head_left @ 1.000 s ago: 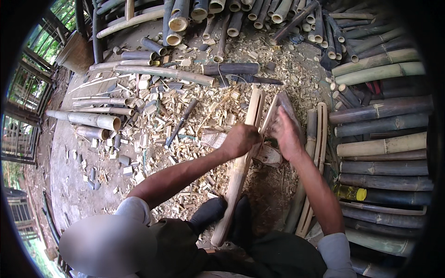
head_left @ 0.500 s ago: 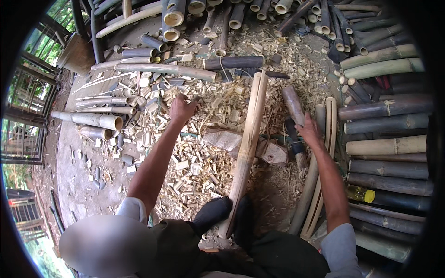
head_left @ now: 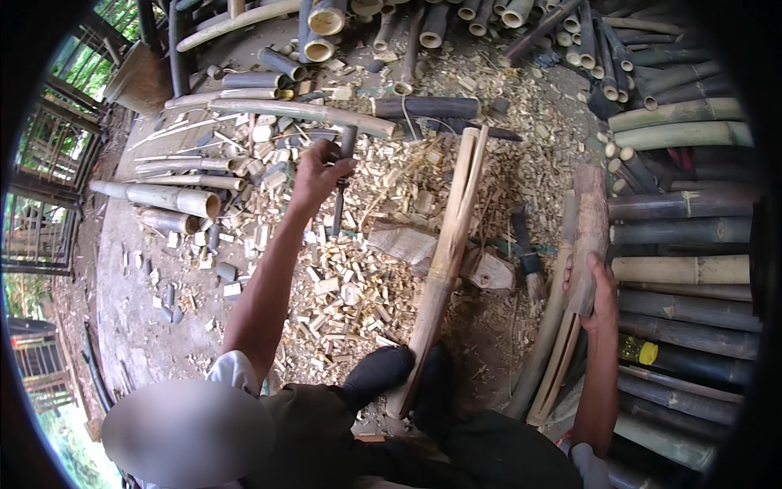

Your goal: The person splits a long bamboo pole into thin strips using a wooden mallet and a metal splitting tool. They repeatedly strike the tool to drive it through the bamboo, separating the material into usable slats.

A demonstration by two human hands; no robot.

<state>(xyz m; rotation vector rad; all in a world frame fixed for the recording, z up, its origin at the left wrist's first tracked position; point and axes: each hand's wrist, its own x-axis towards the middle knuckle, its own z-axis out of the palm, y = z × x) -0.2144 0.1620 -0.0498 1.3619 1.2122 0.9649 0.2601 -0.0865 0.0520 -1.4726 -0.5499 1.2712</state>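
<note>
My left hand (head_left: pixel 319 175) is closed around a chisel (head_left: pixel 339 213) with a dark round handle and a narrow blade that points down over the wood chips. On the right, my right hand (head_left: pixel 601 293) grips the lower end of a thick, rough wooden club (head_left: pixel 590 208), raised above a slotted bamboo piece (head_left: pixel 557 367). Between the hands, a long pale bamboo pole (head_left: pixel 444 269) with a slot in its far end leans across a wooden block (head_left: pixel 399 244). Its near end lies between my dark-shod feet (head_left: pixel 376 376).
Wood chips (head_left: pixel 342 297) cover the ground around the block. A dark tool with a frayed-looking end (head_left: pixel 529 261) lies right of it. Bamboo poles (head_left: pixel 684 269) line the right side, with a yellow-capped bottle (head_left: pixel 638 350) among them. More bamboo tubes (head_left: pixel 327 20) stand at the far edge.
My left hand has lifted the chisel, whose blade now shows. My right hand has picked the wooden club up off the ground and moved right and nearer with it.
</note>
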